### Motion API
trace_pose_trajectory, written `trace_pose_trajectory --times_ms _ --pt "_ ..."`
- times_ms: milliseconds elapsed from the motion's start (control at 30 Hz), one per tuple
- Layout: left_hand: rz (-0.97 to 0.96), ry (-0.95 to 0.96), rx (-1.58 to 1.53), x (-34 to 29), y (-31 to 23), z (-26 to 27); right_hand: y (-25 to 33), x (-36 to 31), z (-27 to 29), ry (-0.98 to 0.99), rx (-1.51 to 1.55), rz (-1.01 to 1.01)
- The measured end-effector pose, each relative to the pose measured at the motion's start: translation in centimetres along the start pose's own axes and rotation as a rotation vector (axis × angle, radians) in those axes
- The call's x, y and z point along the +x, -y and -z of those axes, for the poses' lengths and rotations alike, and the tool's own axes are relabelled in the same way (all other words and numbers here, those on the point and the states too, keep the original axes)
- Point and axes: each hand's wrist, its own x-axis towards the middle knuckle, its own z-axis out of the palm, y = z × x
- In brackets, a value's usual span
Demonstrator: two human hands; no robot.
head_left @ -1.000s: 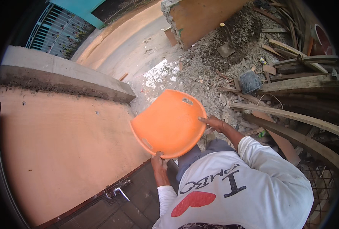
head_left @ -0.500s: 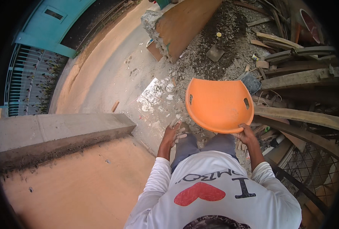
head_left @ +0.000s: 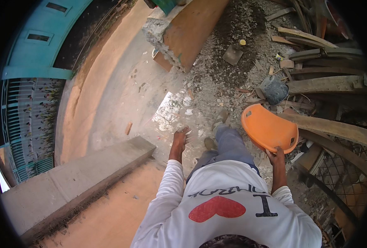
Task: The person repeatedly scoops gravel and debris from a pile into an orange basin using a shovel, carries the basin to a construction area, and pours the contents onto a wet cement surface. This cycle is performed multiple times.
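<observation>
A curved orange plastic carrying pan (head_left: 262,130), with slots cut near its ends, hangs tilted on my right side. My right hand (head_left: 277,155) is closed on its near rim. In front of my left hip, my left hand (head_left: 180,139) is held out with loosely bent fingers and nothing in it. Below both hands are my legs, with the feet apart on the dusty ground. A dark grey bucket (head_left: 274,89) sits just beyond the pan, close to the stacked wood.
Long timber planks (head_left: 336,84) are piled along the right. Ahead, a square-bladed shovel (head_left: 233,55) lies on gravel (head_left: 216,76), beside a broken wall slab (head_left: 196,35). A concrete-topped wall (head_left: 80,177) runs along the left, with a turquoise gate (head_left: 20,124) farther off.
The orange pan has swung from in front of me toward the right and tilted, still in my right hand. My left fingers have curled more, and the legs have shifted.
</observation>
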Motion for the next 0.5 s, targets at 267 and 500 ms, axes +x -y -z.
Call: trace_pose_trajectory --times_ms 267,500 --pt "0.170 -0.214 -0.097 0.9 -0.4 5.2 0.4 4.3 -16.0 -0.053 -0.083 -0.161" --pt "0.140 -0.362 -0.217 2.6 -4.0 6.1 1.7 7.1 -24.6 0.092 -0.094 -0.243"
